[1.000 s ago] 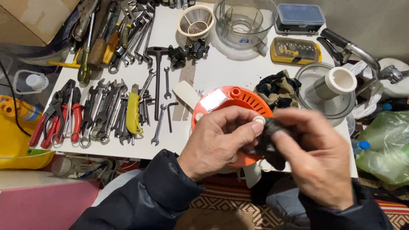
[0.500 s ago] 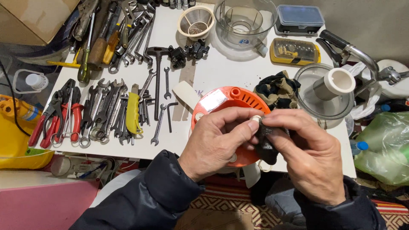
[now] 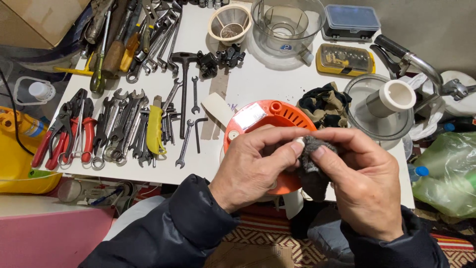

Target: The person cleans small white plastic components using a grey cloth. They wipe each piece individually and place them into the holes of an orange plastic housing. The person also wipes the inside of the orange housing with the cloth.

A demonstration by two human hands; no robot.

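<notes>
Head view, looking straight down at the work. The left hand [image 3: 253,168] pinches a small white part [image 3: 299,143] between thumb and forefinger, only its tip showing. The right hand [image 3: 364,186] is closed on a dark grey cloth [image 3: 313,164], thumb and forefinger pressing the cloth against that part. Both hands meet just above the orange vented housing [image 3: 270,119], which sits at the near edge of the white table [image 3: 258,79].

Risks, as I judge them: the white part is tiny and barely gripped, so a harder rub with the cloth could flick it out of the pinch. It could then drop off the table edge onto the patterned rug [image 3: 277,228] or into the person's lap. The housing overhangs the near edge a little, so a nudge from either wrist might tip it off.

Around the hands: to the left lie rows of spanners [image 3: 124,126], a yellow-handled knife [image 3: 154,130] and red-handled pliers [image 3: 69,129], well apart from the work. Just beyond the housing sits a bundled dark rag [image 3: 325,106]. To its right stands a clear bowl lid with a white tube [image 3: 384,106]. Farther back stand a clear jug [image 3: 287,22], a mesh filter basket [image 3: 229,22] and a yellow bit case [image 3: 344,58]. Nothing stands between the hands and the housing; the crowded tools leave little bare table to set the part down.
</notes>
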